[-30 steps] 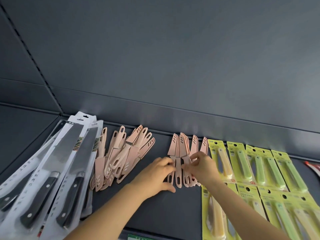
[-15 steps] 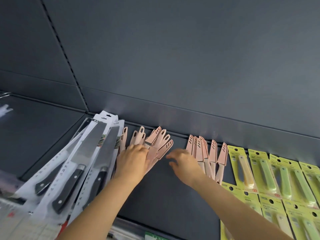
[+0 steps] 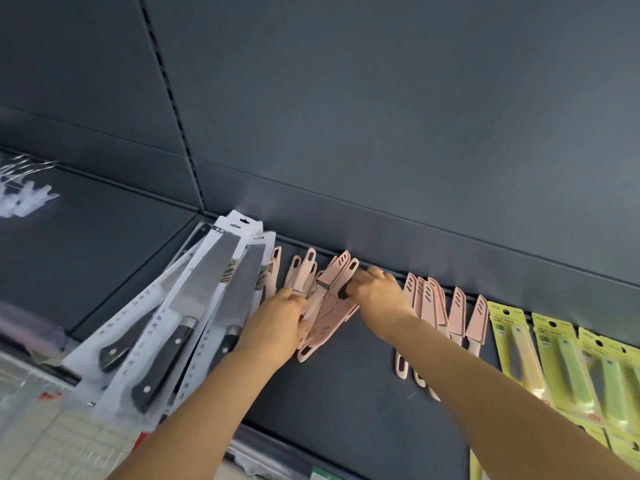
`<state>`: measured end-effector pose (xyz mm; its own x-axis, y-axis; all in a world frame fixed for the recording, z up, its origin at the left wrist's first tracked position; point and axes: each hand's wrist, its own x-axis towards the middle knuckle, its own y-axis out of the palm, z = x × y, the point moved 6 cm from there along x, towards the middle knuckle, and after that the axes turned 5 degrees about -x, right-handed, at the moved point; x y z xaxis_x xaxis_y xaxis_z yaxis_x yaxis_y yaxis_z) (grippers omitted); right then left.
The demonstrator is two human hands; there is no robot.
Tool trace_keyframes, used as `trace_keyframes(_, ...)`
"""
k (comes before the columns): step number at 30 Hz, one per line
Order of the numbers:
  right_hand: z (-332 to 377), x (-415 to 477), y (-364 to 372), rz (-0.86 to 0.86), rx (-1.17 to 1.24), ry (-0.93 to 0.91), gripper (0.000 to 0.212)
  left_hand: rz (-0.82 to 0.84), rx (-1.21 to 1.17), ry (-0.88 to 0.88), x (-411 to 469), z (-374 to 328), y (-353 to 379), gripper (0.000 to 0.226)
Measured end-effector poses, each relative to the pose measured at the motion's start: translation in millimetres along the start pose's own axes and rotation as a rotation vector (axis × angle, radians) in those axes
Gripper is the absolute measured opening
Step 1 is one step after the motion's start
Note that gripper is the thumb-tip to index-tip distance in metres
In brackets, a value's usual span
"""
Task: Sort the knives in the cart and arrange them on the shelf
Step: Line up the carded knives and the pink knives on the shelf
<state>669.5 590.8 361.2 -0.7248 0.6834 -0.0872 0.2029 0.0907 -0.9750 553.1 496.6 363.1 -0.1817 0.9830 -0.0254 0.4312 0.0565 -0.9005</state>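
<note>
Left hand (image 3: 277, 318) and right hand (image 3: 379, 294) both grip pink knife pile (image 3: 332, 306) on shelf (image 3: 346, 393).

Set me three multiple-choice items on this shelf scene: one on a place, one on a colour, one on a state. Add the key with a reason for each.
1. Where do the packaged black-handled knives lie, relative to the jumbled pink knives?
A. to their left
B. to their right
C. on top of them

2. What colour are the backing cards at the far right?
A. red
B. yellow-green
C. blue

3. What are the left hand and the right hand doing?
A. both grip the jumbled pink knives
B. both rest idle, holding nothing
C. both lift a black-handled knife

Key: 1 A, the white packs sit left of the pink heap. 2 B, the cards show yellow-green. 3 A, each hand is closed on an end of the pink heap.
</note>
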Motion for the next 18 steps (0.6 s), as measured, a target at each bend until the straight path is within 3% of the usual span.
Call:
trace_keyframes(3, -5.1, -3.9, -1.1, -0.048, 0.007, -0.016, 0.041, 0.01, -0.026, -0.027, 3.0, 1.9, 0.3, 0.024)
trace_keyframes(9, -43.3, -24.1, -10.8, -0.201, 0.076, 0.134, 0.039, 0.026, -0.086, -0.1, 10.9, 6.8, 1.3, 0.021)
trace_keyframes(13, -67.4, -45.1, 0.2, -0.01, 0.336, 0.348, 0.02, 0.055, -0.073, -0.11, 14.9, 7.1, 3.3, 0.019)
trace_keyframes(18, -77.2, -63.7, 15.5, 0.112, 0.612, 0.566, 0.017, 0.027, 0.081, 0.006, 18.0, -9.4, 5.5, 0.043)
